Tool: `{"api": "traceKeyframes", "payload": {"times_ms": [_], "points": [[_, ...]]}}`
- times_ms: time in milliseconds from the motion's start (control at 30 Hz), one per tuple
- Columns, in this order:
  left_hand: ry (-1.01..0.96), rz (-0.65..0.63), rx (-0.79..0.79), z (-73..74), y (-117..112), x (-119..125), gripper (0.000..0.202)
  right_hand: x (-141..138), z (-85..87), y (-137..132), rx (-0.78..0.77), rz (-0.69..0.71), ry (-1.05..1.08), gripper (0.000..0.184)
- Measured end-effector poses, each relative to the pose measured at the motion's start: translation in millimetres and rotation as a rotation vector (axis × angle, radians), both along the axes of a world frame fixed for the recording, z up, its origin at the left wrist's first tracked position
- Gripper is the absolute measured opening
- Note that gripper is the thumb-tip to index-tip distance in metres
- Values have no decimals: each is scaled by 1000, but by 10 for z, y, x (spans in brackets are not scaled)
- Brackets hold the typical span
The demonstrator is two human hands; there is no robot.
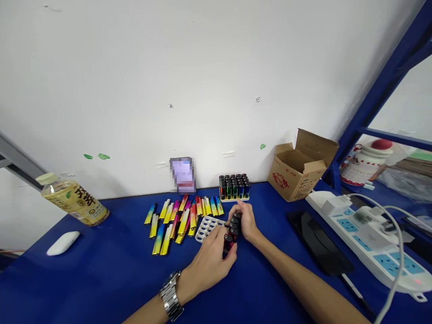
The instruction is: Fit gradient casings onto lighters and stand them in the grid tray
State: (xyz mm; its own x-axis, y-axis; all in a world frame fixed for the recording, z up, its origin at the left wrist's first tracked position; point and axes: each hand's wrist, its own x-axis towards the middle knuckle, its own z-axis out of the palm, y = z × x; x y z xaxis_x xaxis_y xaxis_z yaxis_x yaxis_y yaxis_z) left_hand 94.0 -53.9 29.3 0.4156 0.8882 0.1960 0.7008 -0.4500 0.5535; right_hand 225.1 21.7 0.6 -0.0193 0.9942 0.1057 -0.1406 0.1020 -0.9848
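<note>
Near the middle of the desk, several lighters (pixel 232 227) with black tops and reddish bodies stand bunched between my two hands. My left hand (pixel 212 254) curls round the near side of the bunch, thumb and fingers closed on it. Cupped along the far right side is my right hand (pixel 247 221), its fingers closed against the same lighters. A white tray with round holes (pixel 201 228) lies just left of the bunch, partly covered by my left hand. Left of it, many yellow, blue, red and purple lighters (pixel 165 238) lie loosely piled.
A rack of upright black-topped lighters (pixel 234 188) stands by the wall. An open cardboard box (pixel 293 180), a black phone (pixel 320 245) and a white power strip (pixel 357 247) are to the right. A drink bottle (pixel 76 202) and white case (pixel 63 243) are left.
</note>
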Motion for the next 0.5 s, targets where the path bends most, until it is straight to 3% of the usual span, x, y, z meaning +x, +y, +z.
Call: {"api": "traceKeyframes", "payload": {"times_ms": [133, 233, 367, 500], "points": [[-19, -84, -96, 49, -100, -167, 5, 37, 10, 15, -19, 125, -77, 62], [-35, -62, -125, 12, -163, -271, 12, 78, 52, 15, -11, 223, -137, 55], [-82, 16, -101, -63, -213, -297, 35, 213, 163, -36, 118, 322, -195, 34], [-105, 25, -53, -105, -211, -261, 28, 402, 284, -199, 259, 527, -312, 26]]}}
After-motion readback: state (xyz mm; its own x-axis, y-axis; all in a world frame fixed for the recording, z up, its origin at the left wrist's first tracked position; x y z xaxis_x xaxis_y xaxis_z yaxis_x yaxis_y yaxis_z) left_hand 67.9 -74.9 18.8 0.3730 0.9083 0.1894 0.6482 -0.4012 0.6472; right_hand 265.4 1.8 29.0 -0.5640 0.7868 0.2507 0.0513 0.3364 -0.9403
